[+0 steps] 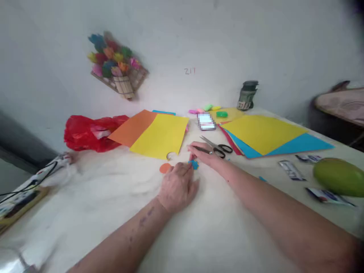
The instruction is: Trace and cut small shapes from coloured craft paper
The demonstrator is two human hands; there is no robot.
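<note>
My left hand (pixel 178 185) rests on the white cloth with its fingers curled, pinching a small blue paper piece (pixel 194 164). My right hand (pixel 203 153) meets it from the right, fingers closed on the same blue piece. An orange paper circle (pixel 164 168) lies just left of my left hand. A small ring of tape (pixel 170 155) lies beyond it. Black-handled scissors (pixel 218 147) lie right behind my right hand.
Orange and yellow sheets (pixel 153 132) lie behind the hands, a stack of yellow, blue and red sheets (pixel 264 134) to the right. A phone (pixel 206 121), red bag (pixel 85 132), green mango (pixel 339 176), glue tubes (pixel 290 168) and a dark jar (pixel 248 94) surround them.
</note>
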